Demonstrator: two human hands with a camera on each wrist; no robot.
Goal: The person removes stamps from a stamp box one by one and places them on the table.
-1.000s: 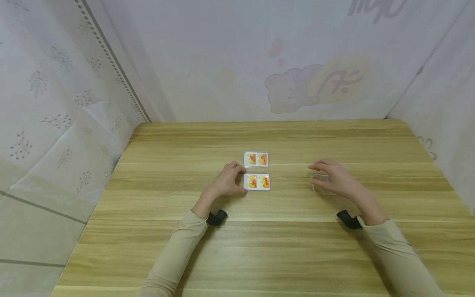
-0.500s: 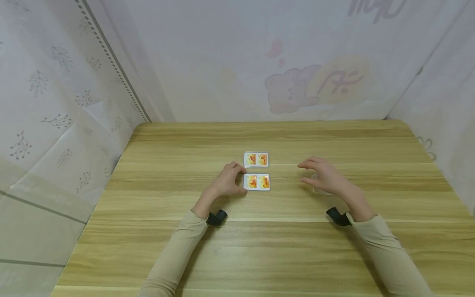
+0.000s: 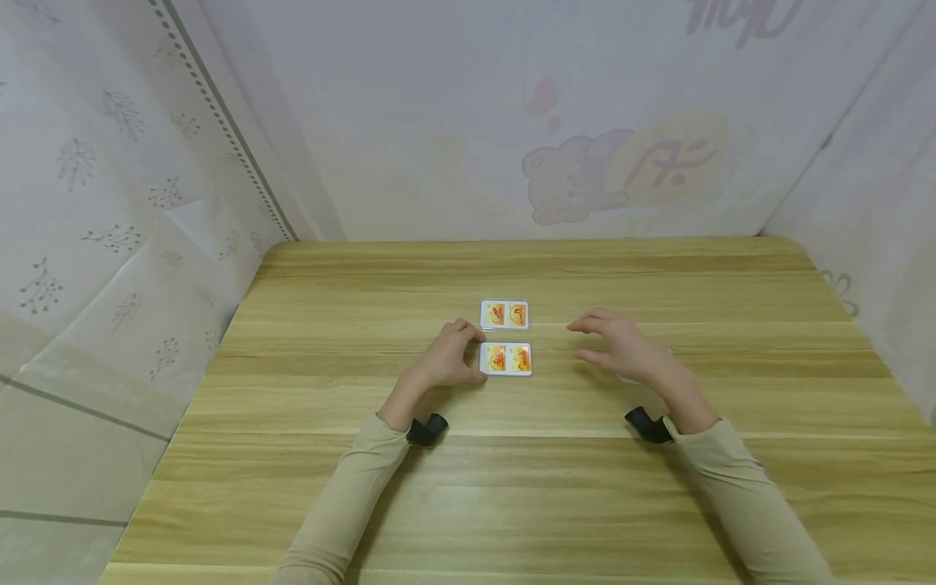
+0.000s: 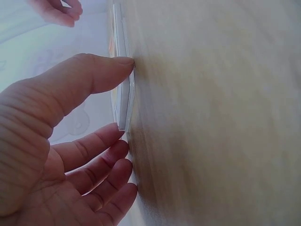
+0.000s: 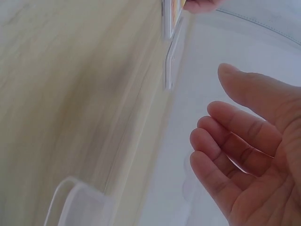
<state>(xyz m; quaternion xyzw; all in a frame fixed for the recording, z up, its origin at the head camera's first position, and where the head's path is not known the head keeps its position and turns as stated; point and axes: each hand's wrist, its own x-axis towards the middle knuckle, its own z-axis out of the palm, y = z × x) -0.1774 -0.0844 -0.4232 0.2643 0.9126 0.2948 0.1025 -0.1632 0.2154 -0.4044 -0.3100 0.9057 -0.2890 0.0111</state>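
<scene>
A flat white case with two orange pictures (image 3: 505, 358) lies on the wooden table. My left hand (image 3: 446, 356) pinches its left end, thumb at the near edge and index finger at the far edge. In the left wrist view the thumb presses against the side of this case (image 4: 123, 101). Just beyond it lies a second, similar case (image 3: 504, 314). My right hand (image 3: 621, 345) hovers to the right, fingers loosely bent and apart, holding nothing. Partly hidden beneath it is a clear plastic cover (image 5: 87, 207), seen at the bottom of the right wrist view.
The wooden table (image 3: 526, 504) ends at a back edge against a pale printed curtain (image 3: 409, 122). More patterned cloth (image 3: 110, 244) hangs on the left side. A black wrist mount (image 3: 427, 430) sits under each wrist.
My right hand has moved left, away from the clear cover and toward the two cases. The left hand and both cases have stayed in place.
</scene>
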